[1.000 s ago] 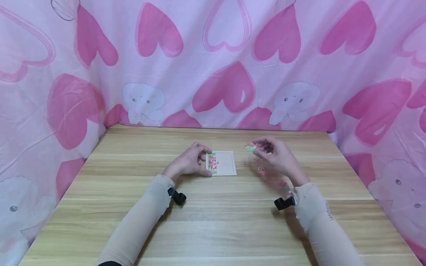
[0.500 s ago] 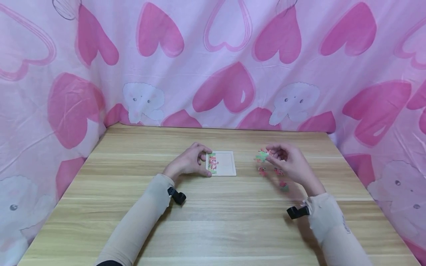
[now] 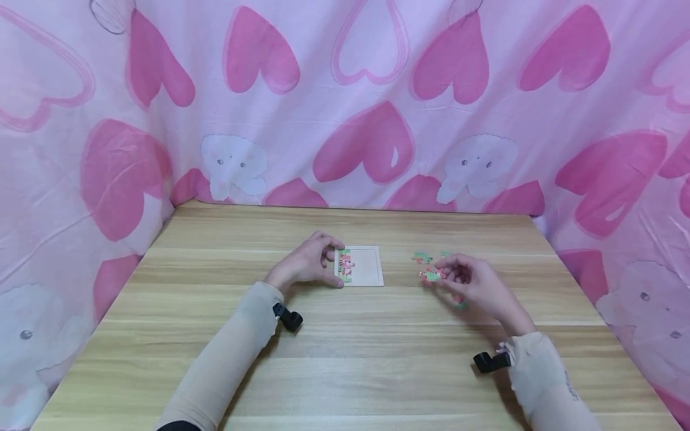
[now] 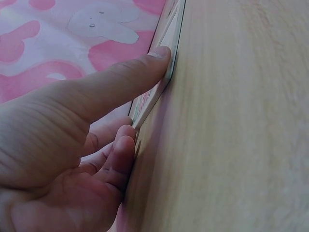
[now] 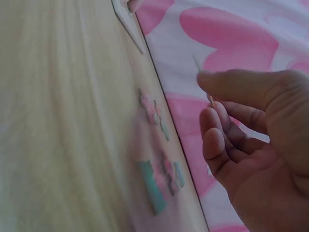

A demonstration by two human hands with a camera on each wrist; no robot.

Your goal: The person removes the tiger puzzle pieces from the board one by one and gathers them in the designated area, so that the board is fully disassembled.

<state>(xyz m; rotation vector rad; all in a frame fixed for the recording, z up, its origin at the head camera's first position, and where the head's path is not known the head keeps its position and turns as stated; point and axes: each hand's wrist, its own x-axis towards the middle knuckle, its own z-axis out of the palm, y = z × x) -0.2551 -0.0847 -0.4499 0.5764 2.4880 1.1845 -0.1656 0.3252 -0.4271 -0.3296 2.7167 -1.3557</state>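
Observation:
My left hand [image 3: 308, 263] holds a square white puzzle tray [image 3: 368, 267] at its left end, thumb on the near edge and a finger at the far corner. In the left wrist view the thumb [image 4: 140, 77] presses on the tray's edge. Pink and green jigsaw pieces [image 3: 345, 264] fill a strip along the tray's left side. To the right of it, my right hand [image 3: 477, 286] pinches a pink and green jigsaw piece [image 3: 429, 275] between thumb and fingers, above the table. The right wrist view shows that piece [image 5: 197, 63] edge-on as a thin sliver.
Several loose jigsaw pieces lie on the wooden table [image 3: 323, 371] around the right hand, one piece [image 3: 421, 257] behind it and another piece [image 3: 460, 302] partly under it. A pink heart-patterned curtain [image 3: 361, 143] hangs along the table's back and sides.
My right hand, with the jigsaw piece pinched in it, has moved right and then toward the near side, over the loose pieces. The left hand and the tray have stayed put.

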